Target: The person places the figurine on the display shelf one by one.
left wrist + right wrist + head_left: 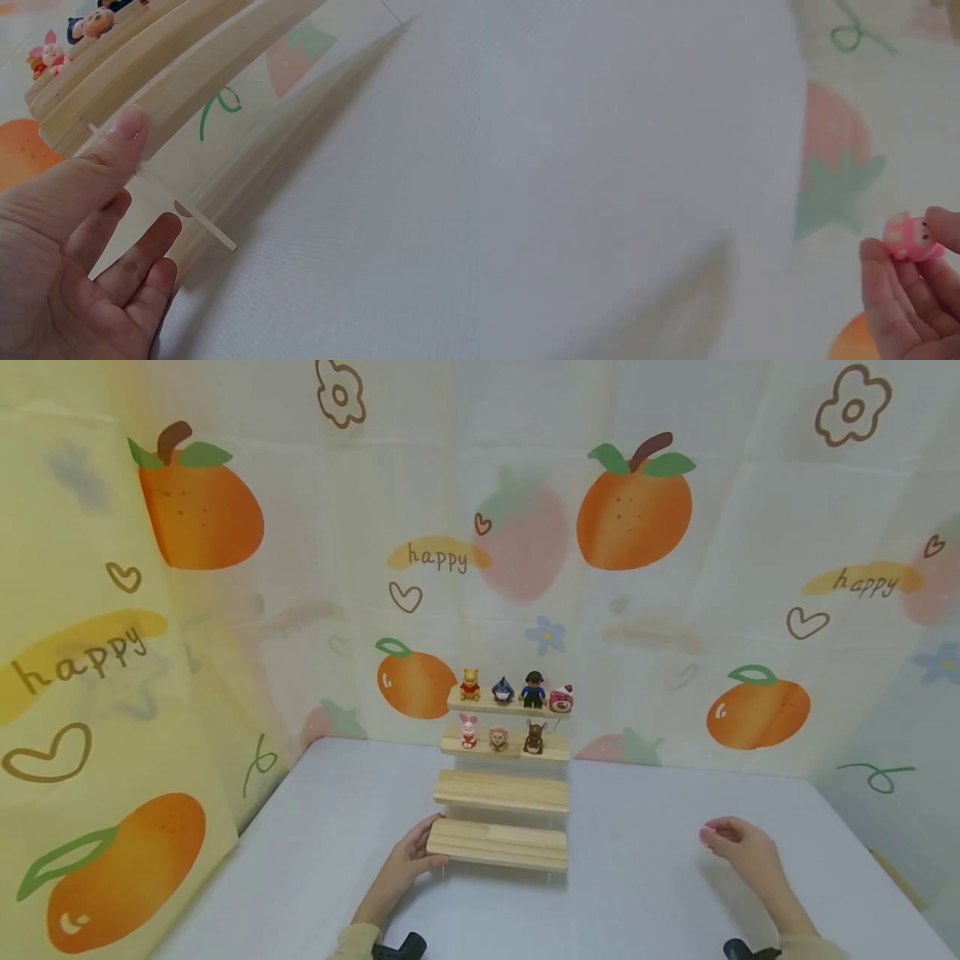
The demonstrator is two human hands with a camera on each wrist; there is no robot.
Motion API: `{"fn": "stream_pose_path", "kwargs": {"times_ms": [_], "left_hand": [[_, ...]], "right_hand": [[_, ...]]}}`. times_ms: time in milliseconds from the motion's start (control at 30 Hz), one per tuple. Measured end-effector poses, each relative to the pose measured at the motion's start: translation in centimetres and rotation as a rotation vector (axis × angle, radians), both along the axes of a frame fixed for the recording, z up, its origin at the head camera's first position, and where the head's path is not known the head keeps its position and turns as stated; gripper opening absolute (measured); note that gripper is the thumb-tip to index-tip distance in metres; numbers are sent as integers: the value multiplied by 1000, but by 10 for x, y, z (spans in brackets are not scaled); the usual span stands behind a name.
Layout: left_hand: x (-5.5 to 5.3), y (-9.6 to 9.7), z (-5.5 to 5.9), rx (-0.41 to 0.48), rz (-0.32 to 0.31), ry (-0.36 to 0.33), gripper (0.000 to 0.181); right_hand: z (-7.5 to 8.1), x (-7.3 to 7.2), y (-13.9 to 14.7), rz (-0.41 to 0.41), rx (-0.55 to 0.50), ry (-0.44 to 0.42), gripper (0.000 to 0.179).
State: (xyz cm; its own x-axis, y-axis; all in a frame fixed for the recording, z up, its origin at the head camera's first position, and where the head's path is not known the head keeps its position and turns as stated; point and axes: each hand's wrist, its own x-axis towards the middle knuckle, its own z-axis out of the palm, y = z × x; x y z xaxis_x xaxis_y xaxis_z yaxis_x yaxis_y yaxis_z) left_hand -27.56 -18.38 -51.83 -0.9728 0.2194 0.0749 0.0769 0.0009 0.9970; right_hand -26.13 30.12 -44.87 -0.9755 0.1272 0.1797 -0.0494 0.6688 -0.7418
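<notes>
A tiered wooden display shelf [498,839] with clear side supports stands at the middle of the table. My left hand [412,853] holds it at the left end of the lowest tier; in the left wrist view, the thumb [127,142] lies against the clear side support [206,221] and the fingers reach round behind. Out to the right, above the table, my right hand [750,853] pinches a small pink figurine [909,238] with pale patches and dark eyes between thumb and fingertips. The fingers partly cover it.
On the top tier stand a yellow bear [470,685], a blue-grey donkey [502,691], a dark-clothed figure [533,691] and a pink bear [561,699]. Below sit a pink piglet [468,732], a round-faced figure [498,738] and a brown kangaroo [534,738]. Printed cloth hangs behind.
</notes>
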Motion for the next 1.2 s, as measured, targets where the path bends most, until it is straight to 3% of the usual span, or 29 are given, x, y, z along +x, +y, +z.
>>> {"fn": "stream_pose_path", "kwargs": {"times_ms": [200,333,400,433,567,667,767,867,967,1200], "left_hand": [[-1,2,-1,-15,9,-2,77],[-1,1,-1,-10,3,8,76],[-1,1,0,-9,0,12,76],[-1,1,0,-8,3,8,77],[-2,0,0,-13,9,6,78],[-3,0,-1,-7,3,7,78],[-3,0,-2,11,-2,6,77],[-2,1,-3,10,-8,10,78],[-1,1,-3,3,-6,-5,79],[-1,0,-2,20,-12,-1,78]], "right_hand": [[-77,-85,25,-12,27,275,28],[-75,-112,6,34,-23,422,18],[-66,-120,-7,83,-50,489,16],[-58,-121,-14,131,-87,518,15],[6,-89,-63,312,-258,507,20],[28,-82,-90,296,-301,481,23],[8,-109,-98,235,-322,449,26],[-8,-128,-109,242,-372,464,23],[-14,-135,-122,245,-379,486,18],[41,-95,-164,254,-357,456,19]]}}
